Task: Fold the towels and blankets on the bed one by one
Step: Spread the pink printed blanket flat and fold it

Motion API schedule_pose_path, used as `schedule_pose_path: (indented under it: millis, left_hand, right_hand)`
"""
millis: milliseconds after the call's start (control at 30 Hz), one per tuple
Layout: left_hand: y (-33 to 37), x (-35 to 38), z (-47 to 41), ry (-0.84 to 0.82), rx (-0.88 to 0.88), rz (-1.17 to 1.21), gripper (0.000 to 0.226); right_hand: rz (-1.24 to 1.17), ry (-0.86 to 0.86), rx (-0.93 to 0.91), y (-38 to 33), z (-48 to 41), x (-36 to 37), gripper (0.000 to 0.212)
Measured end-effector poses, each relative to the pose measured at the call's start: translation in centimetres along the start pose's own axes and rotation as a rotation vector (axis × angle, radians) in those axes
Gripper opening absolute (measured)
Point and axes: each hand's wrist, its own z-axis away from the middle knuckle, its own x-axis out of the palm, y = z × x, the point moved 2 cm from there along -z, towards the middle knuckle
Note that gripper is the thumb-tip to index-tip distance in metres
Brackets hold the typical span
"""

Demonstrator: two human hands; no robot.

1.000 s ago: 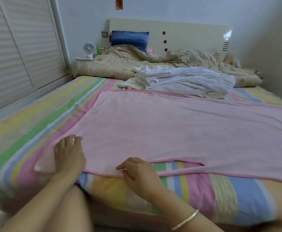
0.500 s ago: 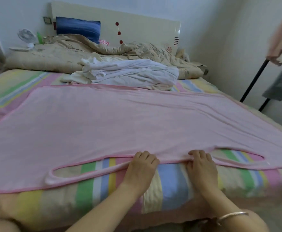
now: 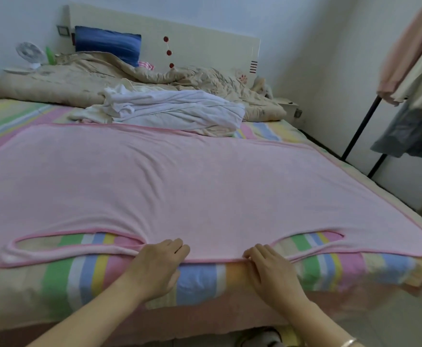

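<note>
- Head view: a large, light pink terry blanket with a darker pink hem lies spread flat over a bed with a pastel striped sheet.
- Left hand rests on the near hem. Its fingers lie close together and fairly straight on top of the cloth, and its thumb points down the mattress side, clear of the hem.
- Right hand is just beside it on the same hem, with a short stretch of edge between them. Its fingertips are curled in and pinch the hem.
- Outward of each hand a long slit in the blanket shows the striped sheet, one past the left hand and one past the right hand.
- Beyond both hands, across the blanket, a crumpled white cloth pile touches its far edge.
- Behind that lie a rumpled beige quilt and a blue pillow against a cream headboard.
- Far to the right of the right hand, hanging clothes droop from a black rack.
- A metal bangle circles the right wrist.
</note>
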Motion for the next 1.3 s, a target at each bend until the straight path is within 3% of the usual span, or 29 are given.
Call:
schedule_pose_path:
  millis: [200,333,467,600,767,933,1000,1100,1167,1233,1300]
  left_hand:
    - [0.4,-1.2,-0.5,-0.005,-0.056,-0.034,0.033]
    - [-1.9,-0.6,0.8,-0.098,-0.173,-0.081,0.073]
    - [-5.9,-1.2,2.7,-0.179,-0.424,-0.157,0.073]
    - [-9.8,-2.1,6.5,-0.230,-0.610,-0.187,0.063]
    - [-13.0,-2.9,10.8,-0.139,-0.832,-0.152,0.065]
    - [-12.3,-5.0,12.1,-0.218,-0.781,-0.068,0.071]
    - [-12.3,-5.8,13.1,-0.201,-0.760,-0.040,0.077]
    - [-13.6,-6.6,15.6,-0.089,-0.711,0.129,0.087]
    - [-15.6,-7.1,17.7,0.107,-0.797,0.207,0.080]
    - [-18.4,-7.9,20.4,0.436,-1.017,0.169,0.064]
    - [-20.9,-8.7,23.8,0.661,-1.391,0.114,0.052]
  right_hand:
    - [-0.085,0.045,-0.003,-0.8,-1.1,-0.5,0.015]
    - [-0.109,-0.004,-0.047,-4.2,-3.2,1.7,0.050]
    - [-0.093,-0.103,-0.176,-10.0,-5.9,3.9,0.068]
    - [-0.131,-0.169,-0.167,-13.7,-7.7,5.3,0.057]
    - [-0.155,-0.065,-0.259,-15.1,-7.4,6.0,0.041]
    - [-0.276,0.033,-0.255,-17.2,-8.3,4.1,0.031]
    - [-0.287,0.017,-0.228,-19.4,-10.0,4.1,0.042]
    - [-0.266,-0.139,-0.201,-23.7,-13.1,5.4,0.072]
    - [-0.249,-0.306,-0.199,-26.3,-14.4,7.0,0.087]
    - [-0.225,-0.407,-0.265,-29.0,-15.0,8.3,0.093]
    - [-0.262,-0.439,-0.414,-32.4,-14.8,9.2,0.087]
